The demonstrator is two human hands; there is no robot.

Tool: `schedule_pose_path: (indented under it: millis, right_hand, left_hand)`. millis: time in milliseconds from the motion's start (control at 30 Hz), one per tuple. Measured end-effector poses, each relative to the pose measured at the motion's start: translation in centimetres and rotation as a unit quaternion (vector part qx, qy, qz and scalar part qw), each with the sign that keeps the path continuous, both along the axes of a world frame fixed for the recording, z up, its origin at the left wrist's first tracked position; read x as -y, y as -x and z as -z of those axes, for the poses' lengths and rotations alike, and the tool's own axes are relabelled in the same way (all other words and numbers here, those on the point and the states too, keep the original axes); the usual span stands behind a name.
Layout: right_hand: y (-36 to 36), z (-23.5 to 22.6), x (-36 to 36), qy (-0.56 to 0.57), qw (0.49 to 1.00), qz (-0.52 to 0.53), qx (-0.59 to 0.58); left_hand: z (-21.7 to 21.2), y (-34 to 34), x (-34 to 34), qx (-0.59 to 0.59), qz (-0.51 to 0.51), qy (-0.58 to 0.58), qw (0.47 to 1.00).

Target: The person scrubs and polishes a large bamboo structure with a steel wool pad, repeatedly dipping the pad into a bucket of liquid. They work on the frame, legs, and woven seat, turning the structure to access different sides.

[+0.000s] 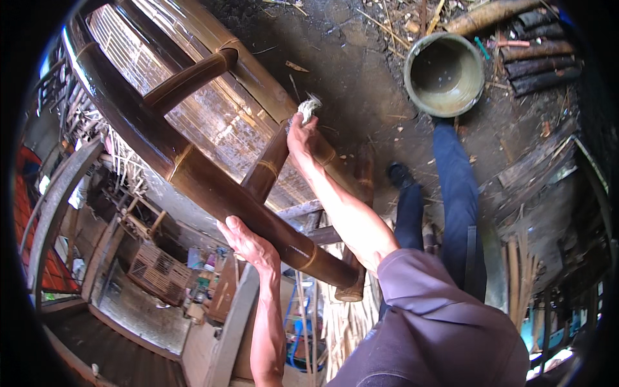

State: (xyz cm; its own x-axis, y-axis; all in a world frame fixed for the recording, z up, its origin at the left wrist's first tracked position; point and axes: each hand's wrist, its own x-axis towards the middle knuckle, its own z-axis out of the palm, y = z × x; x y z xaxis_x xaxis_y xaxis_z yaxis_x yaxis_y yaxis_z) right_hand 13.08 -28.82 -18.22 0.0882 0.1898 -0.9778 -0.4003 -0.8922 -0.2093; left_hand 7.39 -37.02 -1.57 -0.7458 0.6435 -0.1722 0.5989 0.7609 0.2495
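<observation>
Cloth (310, 109) sits pinched in right hand (302, 137) at twelve o'clock, left hand (251, 246) unclenched against bamboo pole (222, 194) at seven-thirty.

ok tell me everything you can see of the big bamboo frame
The bamboo frame looks made of thick, glossy dark-brown poles with paler rings at the joints. Shorter crosspieces link its near long pole to a lighter brown one opposite; between them shows a slatted panel with mottled patches. It runs diagonally, its upper-left end cut off by the view. The left hand appears to touch the near pole's edge; the right hand, holding a pale crumpled cloth, is at one crosspiece's far end.
</observation>
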Motion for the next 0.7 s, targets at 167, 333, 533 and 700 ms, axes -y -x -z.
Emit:
schedule_pose_path:
  millis: [167, 333, 533, 700]
  right_hand:
    - [3.2, -3.0, 5.8, -0.068, 0.968, 0.155, -0.184]
    - [4.8, -3.1, 8.3, 0.077, 0.916, 0.211, -0.333]
    - [4.6, -0.3, 5.7, 0.087, 0.941, 0.152, -0.291]
    - [1.3, -3.5, 5.2, 0.068, 0.914, 0.157, -0.368]
  left_hand:
    - [0.4, 0.9, -0.2, -0.06, 0.089, 0.001, 0.994]
    - [0.4, 0.7, -0.4, 0.115, 0.088, -0.078, 0.986]
    - [0.0, 0.4, -0.9, 0.144, 0.043, -0.053, 0.987]
    - [0.4, 1.0, -0.7, 0.095, 0.045, -0.037, 0.994]
